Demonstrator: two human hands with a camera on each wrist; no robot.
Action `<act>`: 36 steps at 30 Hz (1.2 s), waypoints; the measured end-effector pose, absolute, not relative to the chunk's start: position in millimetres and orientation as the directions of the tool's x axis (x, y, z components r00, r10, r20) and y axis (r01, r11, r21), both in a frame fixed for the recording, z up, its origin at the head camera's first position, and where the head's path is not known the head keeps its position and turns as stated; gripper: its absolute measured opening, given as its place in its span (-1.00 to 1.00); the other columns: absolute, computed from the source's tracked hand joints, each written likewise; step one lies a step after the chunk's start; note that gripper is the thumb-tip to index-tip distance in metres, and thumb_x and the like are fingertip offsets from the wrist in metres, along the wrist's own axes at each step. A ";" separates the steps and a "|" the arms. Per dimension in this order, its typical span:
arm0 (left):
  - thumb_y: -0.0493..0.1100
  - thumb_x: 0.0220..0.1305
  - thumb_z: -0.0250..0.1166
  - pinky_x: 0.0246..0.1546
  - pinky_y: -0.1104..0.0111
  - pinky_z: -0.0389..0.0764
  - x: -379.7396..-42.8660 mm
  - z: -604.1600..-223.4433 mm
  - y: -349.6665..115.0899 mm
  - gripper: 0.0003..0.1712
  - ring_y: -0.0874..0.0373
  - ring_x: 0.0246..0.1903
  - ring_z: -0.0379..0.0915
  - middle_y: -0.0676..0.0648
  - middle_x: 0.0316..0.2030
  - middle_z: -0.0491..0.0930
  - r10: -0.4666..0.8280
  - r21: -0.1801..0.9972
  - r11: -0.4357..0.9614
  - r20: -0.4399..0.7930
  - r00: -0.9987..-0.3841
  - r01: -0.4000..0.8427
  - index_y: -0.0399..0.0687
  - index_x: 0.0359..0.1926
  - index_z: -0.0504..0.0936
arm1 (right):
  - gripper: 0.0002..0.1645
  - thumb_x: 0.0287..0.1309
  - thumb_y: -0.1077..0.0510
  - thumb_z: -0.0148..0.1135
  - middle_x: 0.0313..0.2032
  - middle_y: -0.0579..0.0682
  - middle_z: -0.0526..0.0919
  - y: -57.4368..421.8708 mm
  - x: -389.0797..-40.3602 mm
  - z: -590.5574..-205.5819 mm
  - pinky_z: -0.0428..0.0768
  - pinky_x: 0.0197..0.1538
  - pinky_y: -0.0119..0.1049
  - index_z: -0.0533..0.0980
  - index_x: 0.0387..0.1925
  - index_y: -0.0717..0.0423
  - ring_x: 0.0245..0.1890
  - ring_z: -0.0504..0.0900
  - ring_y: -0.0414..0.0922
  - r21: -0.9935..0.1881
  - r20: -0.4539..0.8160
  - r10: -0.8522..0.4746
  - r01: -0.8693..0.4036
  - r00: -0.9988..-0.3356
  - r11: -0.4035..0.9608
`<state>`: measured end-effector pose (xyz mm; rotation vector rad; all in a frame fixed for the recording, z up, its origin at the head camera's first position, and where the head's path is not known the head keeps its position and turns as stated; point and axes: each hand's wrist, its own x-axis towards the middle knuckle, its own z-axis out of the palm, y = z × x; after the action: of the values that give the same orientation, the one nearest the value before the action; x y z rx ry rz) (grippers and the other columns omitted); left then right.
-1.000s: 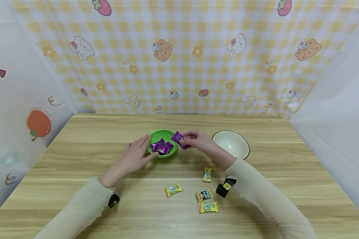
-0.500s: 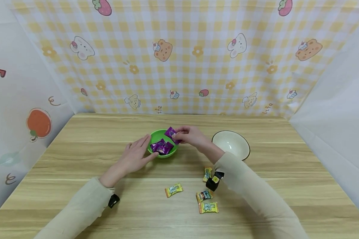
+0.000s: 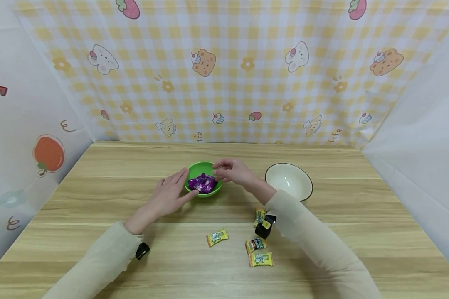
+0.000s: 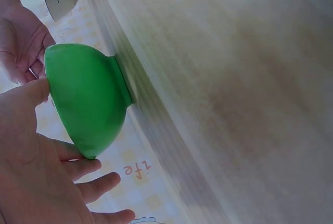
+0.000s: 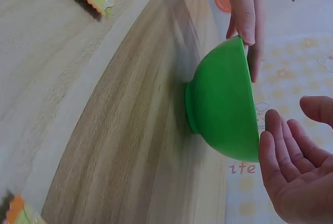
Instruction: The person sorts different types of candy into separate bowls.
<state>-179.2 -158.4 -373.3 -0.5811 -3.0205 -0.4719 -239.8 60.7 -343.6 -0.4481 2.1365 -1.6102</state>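
Observation:
In the head view a green bowl (image 3: pixel 197 167) stands on the wooden table, holding several purple-wrapped candies (image 3: pixel 202 183). My left hand (image 3: pixel 166 194) rests against the bowl's left side, thumb and fingers spread along the rim. From the left wrist, the thumb (image 4: pixel 37 91) touches one part of the rim and straight fingers another. My right hand (image 3: pixel 235 171) is over the right rim with nothing in it. The right wrist view shows that hand (image 5: pixel 299 174) with its fingers apart, fingertips right at the rim of the green bowl (image 5: pixel 223 104).
A white bowl with a dark rim (image 3: pixel 289 181) stands to the right, beside my right forearm. Several yellow-wrapped candies lie nearer on the table, one alone (image 3: pixel 217 237) and another at the front (image 3: pixel 261 259). A checked cloth (image 3: pixel 232 95) hangs behind the table.
My right hand has moved left to the green bowl and let go of a purple-wrapped candy, which now lies among the others inside. My left hand has stayed in place.

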 end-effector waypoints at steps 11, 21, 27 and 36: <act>0.33 0.20 -0.13 0.07 -0.17 -0.07 -178.8 -373.3 -157.8 -0.07 -0.19 0.20 -0.04 -0.24 0.28 -0.02 0.356 0.295 0.883 0.086 -0.930 0.366 -0.31 0.30 -0.02 | -0.63 0.10 0.15 0.16 -0.26 0.04 0.56 77.1 -234.4 -335.9 0.49 -0.19 -0.26 0.45 -0.07 0.26 -0.25 0.52 -0.11 -0.908 0.088 -0.494 -0.273 -0.865 0.318; 0.33 0.20 -0.14 0.07 -0.16 -0.07 -179.1 -374.2 -158.6 -0.07 -0.19 0.20 -0.05 -0.24 0.28 -0.03 0.361 0.291 0.882 0.087 -0.928 0.371 -0.31 0.30 -0.03 | -0.64 0.03 0.24 0.21 -0.15 0.03 0.54 101.9 -227.3 -329.2 0.50 -0.23 -0.35 0.45 -0.08 0.25 -0.21 0.49 -0.15 -0.495 0.564 -0.612 -0.820 -0.554 0.286; 0.33 0.20 -0.14 0.07 -0.16 -0.05 -178.7 -374.4 -158.7 -0.07 -0.19 0.20 -0.05 -0.24 0.28 -0.03 0.363 0.295 0.880 0.084 -0.928 0.371 -0.31 0.30 -0.03 | -0.63 -0.02 0.22 0.24 -0.15 -0.02 0.53 122.4 -226.1 -332.4 0.49 -0.23 -0.32 0.46 -0.10 0.18 -0.15 0.47 -0.17 -0.347 0.625 -0.645 -0.897 -0.439 0.274; 0.32 0.21 -0.14 0.07 -0.16 -0.05 -178.8 -373.3 -158.3 -0.08 -0.20 0.20 -0.04 -0.25 0.28 -0.02 0.363 0.298 0.880 0.079 -0.928 0.369 -0.32 0.30 -0.03 | -0.54 -0.13 0.16 0.32 -0.14 -0.02 0.53 159.9 -226.0 -335.8 0.45 -0.16 -0.28 0.48 -0.11 0.19 -0.14 0.48 -0.11 -0.242 0.640 -0.653 -0.913 -0.405 0.329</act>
<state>-178.8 -158.3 -373.3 -0.5894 -3.0256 -0.4866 -226.0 159.9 -335.8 -1.8349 2.8853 -1.0833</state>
